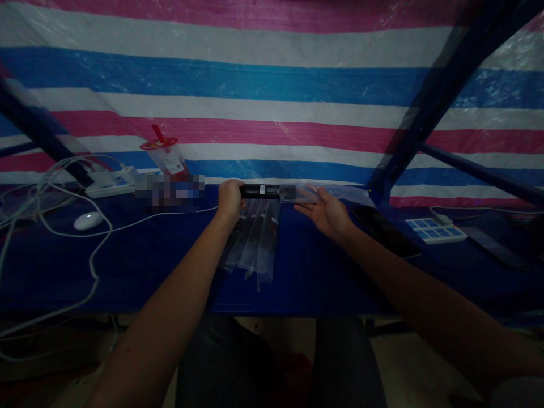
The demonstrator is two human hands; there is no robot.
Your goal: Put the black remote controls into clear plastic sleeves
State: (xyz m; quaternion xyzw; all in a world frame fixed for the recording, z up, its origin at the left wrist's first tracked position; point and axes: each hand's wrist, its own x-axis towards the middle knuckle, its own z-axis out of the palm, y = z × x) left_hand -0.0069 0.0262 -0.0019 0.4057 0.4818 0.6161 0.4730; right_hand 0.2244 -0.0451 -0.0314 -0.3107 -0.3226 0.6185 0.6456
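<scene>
My left hand [229, 199] grips one end of a long black bar-shaped item [266, 191], held level above the blue table [140, 266]. The bar's far end sits inside a clear plastic sleeve [335, 194]. My right hand [327, 212] is palm up under that sleeve, fingers spread and touching the plastic. Below the bar, a pile of clear sleeves with dark items inside [257, 241] lies on the table.
A drink cup with red lid and straw [166, 156], a white power strip [111, 181], a white mouse [88, 220] and white cables [51, 187] lie at left. A dark phone [385, 229], a blue-and-white sheet [436, 229] and a diagonal blue post [429, 102] are at right.
</scene>
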